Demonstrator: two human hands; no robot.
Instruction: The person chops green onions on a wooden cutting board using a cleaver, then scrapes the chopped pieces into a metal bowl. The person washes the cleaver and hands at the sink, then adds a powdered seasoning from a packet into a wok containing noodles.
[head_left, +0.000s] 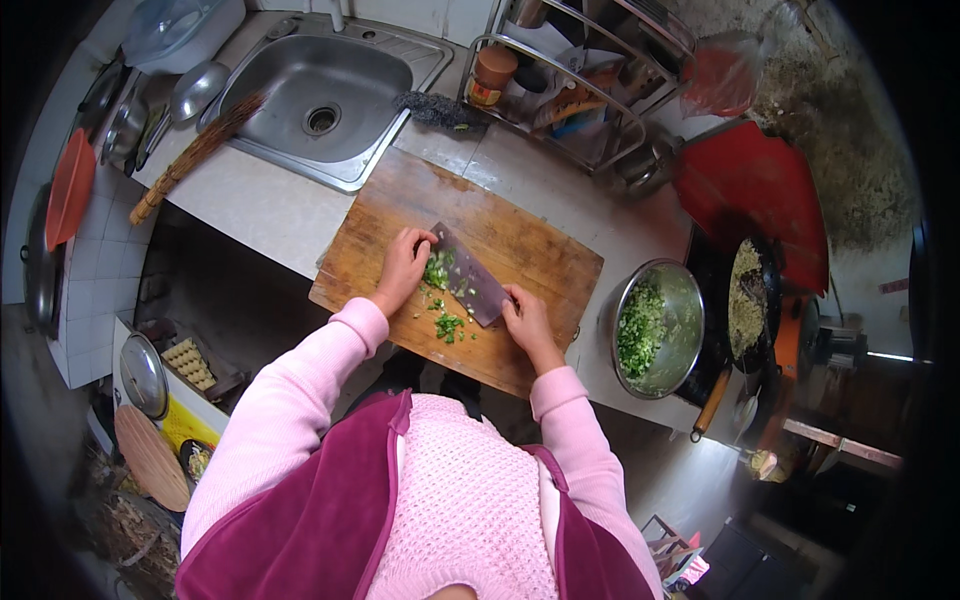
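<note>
A wide cleaver lies slanted over the wooden cutting board, its dark blade face turned up to me. At its near right end my right hand grips it, covering the handle. My left hand has its thumb and fingertips at the blade's far corner, seemingly pinching it. Chopped green onion lies along the blade's left edge, beside my left fingers. A smaller heap of cut greens sits nearer the board's front edge, with loose bits around it.
Right of the board stands a steel bowl holding chopped greens. Beyond it a wok with food rests on the stove, its wooden handle jutting forward. A steel sink, whisk brush and metal rack line the back.
</note>
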